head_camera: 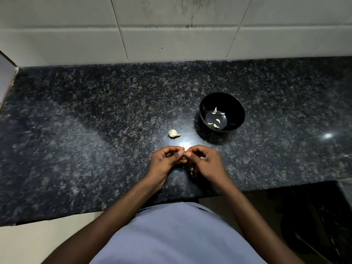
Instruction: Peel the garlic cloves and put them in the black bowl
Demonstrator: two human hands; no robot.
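My left hand [166, 161] and my right hand [204, 161] meet over the dark granite counter [95, 130], fingertips together, pinching a small garlic clove [184, 149] that is mostly hidden between them. A partial garlic bulb [173, 133] lies on the counter just beyond my hands. To the right of it stands the black bowl [239, 109], holding several peeled cloves [216, 125] on its bottom. Bits of peel [192, 171] lie under my right hand.
A white tiled wall [171, 31] runs behind the counter. The counter's front edge is close to my body, and it drops away at the lower right into a dark area [314, 216]. A pale object [5, 79] stands at the far left edge.
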